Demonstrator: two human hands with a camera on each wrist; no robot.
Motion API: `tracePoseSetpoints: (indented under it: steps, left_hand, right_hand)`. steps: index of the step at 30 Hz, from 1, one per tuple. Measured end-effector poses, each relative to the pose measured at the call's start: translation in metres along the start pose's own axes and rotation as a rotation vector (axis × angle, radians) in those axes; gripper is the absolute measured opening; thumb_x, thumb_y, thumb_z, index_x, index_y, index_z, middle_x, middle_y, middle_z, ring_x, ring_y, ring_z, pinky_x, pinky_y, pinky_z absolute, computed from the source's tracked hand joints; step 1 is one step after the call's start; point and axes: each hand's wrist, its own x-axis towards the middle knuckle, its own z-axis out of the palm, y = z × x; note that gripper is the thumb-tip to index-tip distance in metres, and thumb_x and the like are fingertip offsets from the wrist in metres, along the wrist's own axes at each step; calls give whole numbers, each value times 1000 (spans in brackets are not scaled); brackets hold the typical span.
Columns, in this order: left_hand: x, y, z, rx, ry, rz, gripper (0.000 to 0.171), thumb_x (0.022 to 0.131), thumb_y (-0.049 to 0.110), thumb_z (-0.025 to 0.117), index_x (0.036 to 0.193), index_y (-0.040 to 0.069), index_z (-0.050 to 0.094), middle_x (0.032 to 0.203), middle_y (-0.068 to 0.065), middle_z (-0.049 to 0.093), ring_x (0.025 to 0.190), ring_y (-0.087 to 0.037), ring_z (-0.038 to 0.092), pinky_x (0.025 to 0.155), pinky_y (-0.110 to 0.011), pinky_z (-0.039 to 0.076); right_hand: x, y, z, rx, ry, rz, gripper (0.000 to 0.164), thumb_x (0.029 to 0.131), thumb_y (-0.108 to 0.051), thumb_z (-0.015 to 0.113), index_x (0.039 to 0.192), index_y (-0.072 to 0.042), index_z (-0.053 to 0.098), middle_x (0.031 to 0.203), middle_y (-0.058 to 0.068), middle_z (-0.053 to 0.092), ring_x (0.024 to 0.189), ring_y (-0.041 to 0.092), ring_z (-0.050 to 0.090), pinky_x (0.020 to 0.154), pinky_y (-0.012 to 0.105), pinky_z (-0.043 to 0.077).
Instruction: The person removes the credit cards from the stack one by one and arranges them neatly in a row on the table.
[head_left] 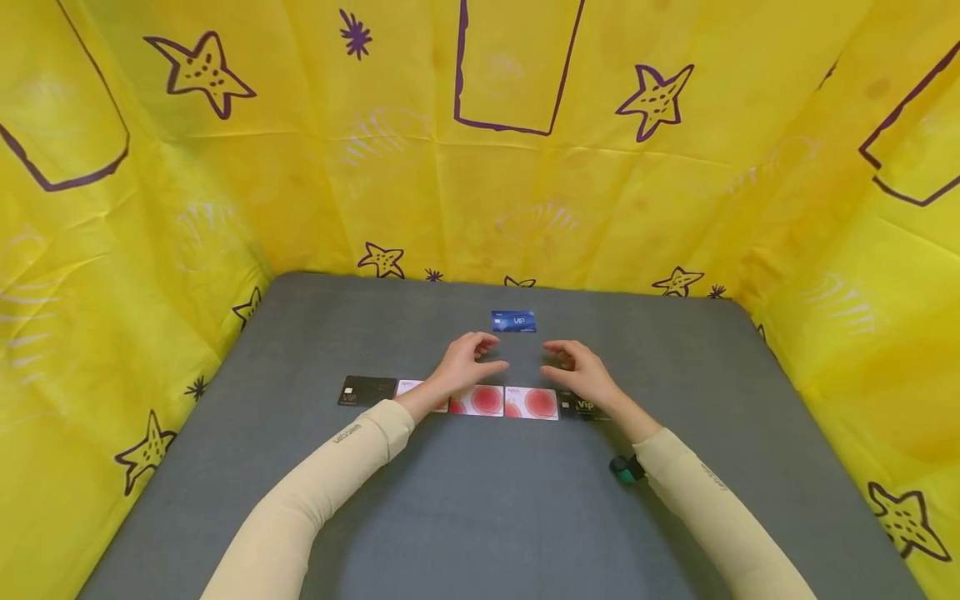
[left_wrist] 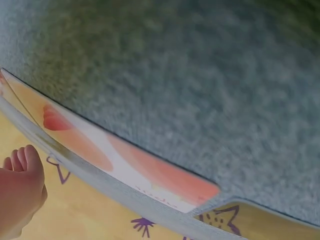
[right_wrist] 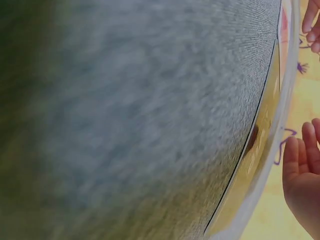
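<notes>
My left hand [head_left: 465, 365] hovers over the row of cards with loosely curved fingers and nothing in its grasp. Facing it, my right hand [head_left: 583, 375] is likewise relaxed, its fingers and thumb apart. Beyond the hands lies a blue VIP card [head_left: 513, 322]. The row holds a black VIP card [head_left: 367, 392] at the left end, red-and-white cards [head_left: 531, 403] in the middle, and another black card [head_left: 576, 406] at the right, partly hidden by the right hand. In the left wrist view, a red-and-white card [left_wrist: 145, 175] lies near the hand [left_wrist: 21, 192].
A grey cloth-covered table [head_left: 480, 508] bears the cards. Yellow curtains [head_left: 420, 192] with purple starfish drawings enclose its back and both sides. A small dark and teal object [head_left: 626, 471] sits by the right sleeve.
</notes>
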Motion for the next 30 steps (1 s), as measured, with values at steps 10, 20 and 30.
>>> tracePoseSetpoints:
  steps: [10,20,30]
  left_hand:
    - [7,-6,-8,30,42,-60,51,83,28,78,123,1,61,116,-14,62,103,-25,57,93,-37,46]
    - [14,-8,-10,28,101,-116,50,82,26,79,121,0,62,113,-14,64,99,-25,58,90,-37,47]
    - [20,-6,-11,51,108,-143,49,83,26,79,120,0,63,110,-14,64,95,-24,57,87,-36,48]
  right_hand:
    - [20,-2,10,-1,1,54,51,86,-22,76,131,-5,59,121,17,59,108,33,56,95,47,45]
    - [35,-2,18,-10,8,49,52,85,-17,76,131,-2,57,120,18,59,105,31,55,93,44,45]
    - [46,-6,19,-21,34,71,50,84,-17,77,128,-1,59,115,18,60,101,31,54,91,44,44]
